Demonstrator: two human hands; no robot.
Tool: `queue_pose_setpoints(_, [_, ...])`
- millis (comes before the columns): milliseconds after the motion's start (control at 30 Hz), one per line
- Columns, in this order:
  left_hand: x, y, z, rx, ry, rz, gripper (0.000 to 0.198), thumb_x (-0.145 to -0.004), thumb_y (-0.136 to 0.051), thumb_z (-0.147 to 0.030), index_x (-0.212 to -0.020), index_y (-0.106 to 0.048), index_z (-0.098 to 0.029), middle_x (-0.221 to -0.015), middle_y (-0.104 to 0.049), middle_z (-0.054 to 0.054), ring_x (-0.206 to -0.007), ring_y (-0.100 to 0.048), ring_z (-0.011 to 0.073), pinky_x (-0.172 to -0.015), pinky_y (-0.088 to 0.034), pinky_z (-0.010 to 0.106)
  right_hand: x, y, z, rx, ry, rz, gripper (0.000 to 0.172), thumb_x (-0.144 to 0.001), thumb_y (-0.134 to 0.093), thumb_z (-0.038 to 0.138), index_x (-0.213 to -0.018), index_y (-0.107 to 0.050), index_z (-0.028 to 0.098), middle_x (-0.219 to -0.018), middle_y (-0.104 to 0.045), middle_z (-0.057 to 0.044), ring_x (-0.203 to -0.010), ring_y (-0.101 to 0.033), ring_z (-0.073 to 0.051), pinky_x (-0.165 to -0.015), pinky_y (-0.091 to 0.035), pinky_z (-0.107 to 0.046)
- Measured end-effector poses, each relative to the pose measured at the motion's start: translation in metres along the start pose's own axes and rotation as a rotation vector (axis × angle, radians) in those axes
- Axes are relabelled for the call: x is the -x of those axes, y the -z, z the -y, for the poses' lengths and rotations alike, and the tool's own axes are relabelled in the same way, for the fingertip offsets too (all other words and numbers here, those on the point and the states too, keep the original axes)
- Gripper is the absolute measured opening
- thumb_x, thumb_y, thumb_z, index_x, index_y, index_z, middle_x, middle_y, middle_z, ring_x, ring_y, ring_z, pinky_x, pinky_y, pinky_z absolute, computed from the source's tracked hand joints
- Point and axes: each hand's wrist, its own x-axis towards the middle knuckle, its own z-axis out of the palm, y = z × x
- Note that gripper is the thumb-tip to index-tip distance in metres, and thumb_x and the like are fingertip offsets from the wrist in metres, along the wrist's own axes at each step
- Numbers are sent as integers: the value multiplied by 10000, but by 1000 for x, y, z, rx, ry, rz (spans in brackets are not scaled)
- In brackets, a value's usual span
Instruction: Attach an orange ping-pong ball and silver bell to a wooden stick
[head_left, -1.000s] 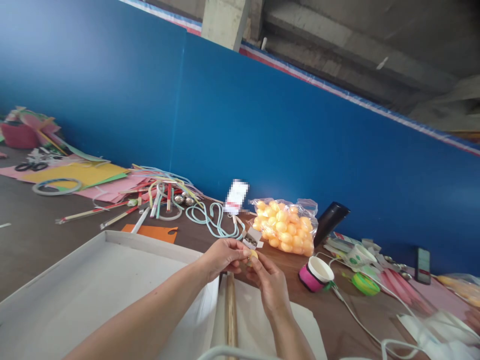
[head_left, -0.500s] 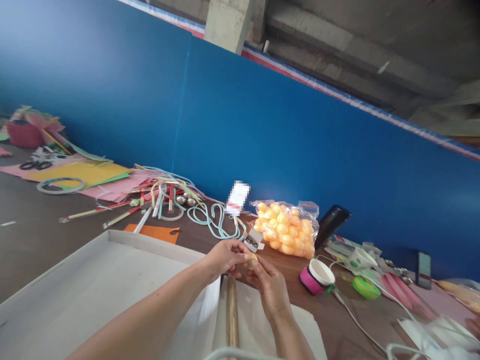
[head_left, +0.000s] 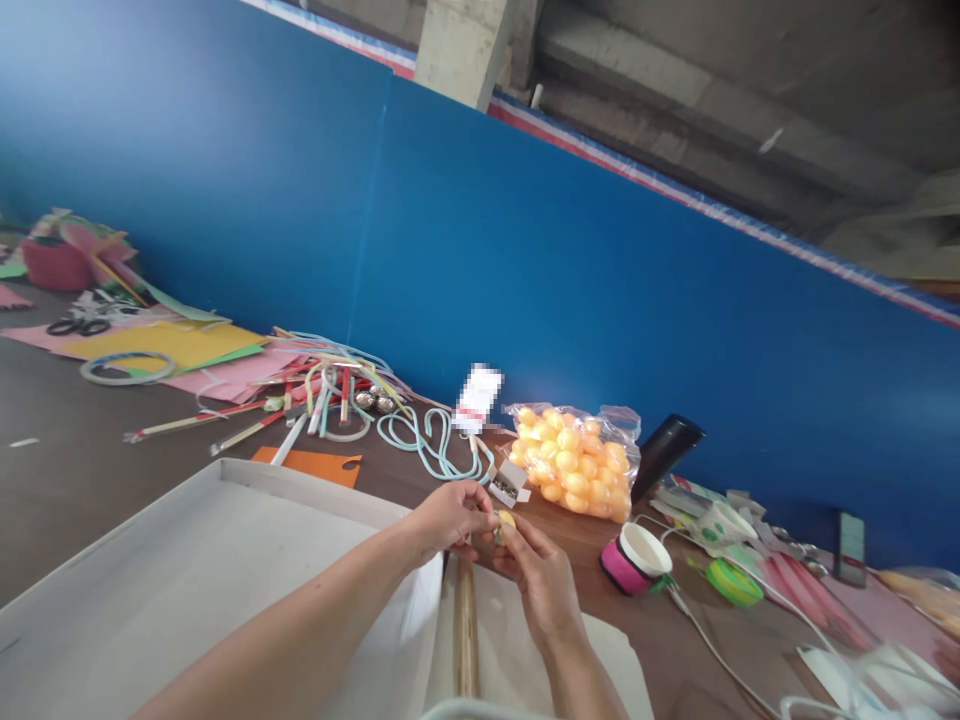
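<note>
Both my hands meet over the near edge of the brown table. My left hand [head_left: 448, 520] and my right hand [head_left: 538, 572] pinch a small yellow ball [head_left: 507, 520] between their fingertips; both are closed on it. Just beyond them lies a small open box [head_left: 509, 485] with dark bits inside. A clear bag of yellow balls [head_left: 575, 462] rests behind that. Below my hands a wooden stick [head_left: 466, 635] lies on white paper [head_left: 510, 650], beside a shallow white tray [head_left: 187, 570].
A blue wall panel [head_left: 525, 280] backs the table. Coloured paper sheets [head_left: 180, 350], straws, cords [head_left: 427, 440] and scissors [head_left: 71, 325] lie at the left. A pink tape roll [head_left: 634, 558], green tape roll [head_left: 735, 582], black tube [head_left: 664, 455], phone [head_left: 849, 547] and white cables sit right.
My hands stay pinched on the small yellow ball, with only slight finger shifts. The view has drifted a little to the left and up.
</note>
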Motion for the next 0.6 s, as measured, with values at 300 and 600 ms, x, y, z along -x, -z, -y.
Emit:
queue_pose_setpoints(300, [-3,0,0,83,-30,-58,372,-691,-572,-526,-780,-505,-171,-596,-550,-31,-380,-320,15,-426,-436,198,-2,-3,3,-182,-45,-13,323,-772,-664,320,-1047,-649,151,-859,-664,-50,-700,-586,-134,-599,-506,-219])
queue_pose_setpoints(600, [-2,-2,1,-35,-80,40,479,-643,-661,-453,-1037,-576,-195,-735,-506,-12,-547,-500,85,-485,-481,242,2,-3,8,-254,-6,7,341,-799,-641,296,-1121,-603,188,-958,-657,-58,-745,-607,-140,-606,-518,-224])
